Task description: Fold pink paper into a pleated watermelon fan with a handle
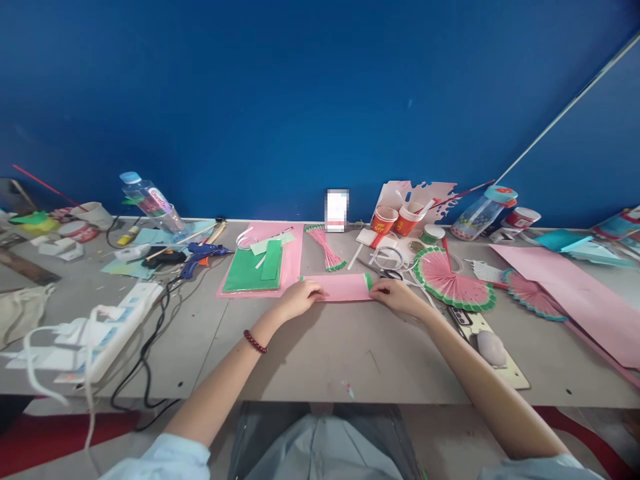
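A folded pink paper strip (343, 287) with a green edge at its right end lies flat on the grey table (320, 353). My left hand (300, 298) presses its fingers down on the strip's left end. My right hand (395, 295) pinches the strip's right end by the green edge. A dark red bead bracelet (255, 342) sits on my left wrist. Just behind the strip lie a pink sheet with green paper pieces (255, 269) and a closed pleated pink fan (327, 250).
Watermelon-style paper fans (450, 280) and a big pink sheet (575, 300) lie to the right, with scissors (390, 272), red paper cups (395, 220) and a phone (493, 347). On the left are a blue glue gun (203, 257), a white power strip (115, 327), black cables and a water bottle (150, 200).
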`<state>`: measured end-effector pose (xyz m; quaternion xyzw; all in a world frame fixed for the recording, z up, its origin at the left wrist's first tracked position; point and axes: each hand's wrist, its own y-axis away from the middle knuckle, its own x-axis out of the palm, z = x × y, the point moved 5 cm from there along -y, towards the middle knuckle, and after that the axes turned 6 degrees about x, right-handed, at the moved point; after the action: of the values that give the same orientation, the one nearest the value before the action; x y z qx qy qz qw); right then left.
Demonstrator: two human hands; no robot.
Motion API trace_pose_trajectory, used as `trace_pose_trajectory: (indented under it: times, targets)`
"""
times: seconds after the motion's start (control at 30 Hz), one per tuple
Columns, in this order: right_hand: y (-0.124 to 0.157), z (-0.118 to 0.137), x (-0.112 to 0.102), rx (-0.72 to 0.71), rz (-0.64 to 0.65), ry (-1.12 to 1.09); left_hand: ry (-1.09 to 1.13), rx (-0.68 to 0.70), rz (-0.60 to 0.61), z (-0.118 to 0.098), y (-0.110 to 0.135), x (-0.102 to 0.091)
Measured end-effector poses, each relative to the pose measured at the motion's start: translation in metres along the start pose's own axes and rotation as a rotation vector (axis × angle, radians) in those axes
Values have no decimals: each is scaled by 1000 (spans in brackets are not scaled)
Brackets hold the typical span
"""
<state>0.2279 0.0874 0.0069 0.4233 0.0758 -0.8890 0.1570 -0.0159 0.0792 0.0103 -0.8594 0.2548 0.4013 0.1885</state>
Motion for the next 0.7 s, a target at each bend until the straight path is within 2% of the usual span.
trace_pose_trajectory:
  times: [0.2, 0.5, 0.7]
  targets:
    - [-8, -5, 1, 68, 103, 0, 144, 26, 14, 13, -6, 1]
    - [-9, -8, 1, 155, 84, 9, 218, -72, -12, 17, -7, 3]
    - [-5, -6, 1, 170, 70, 10, 229, -74, -23, 17, -7, 4]
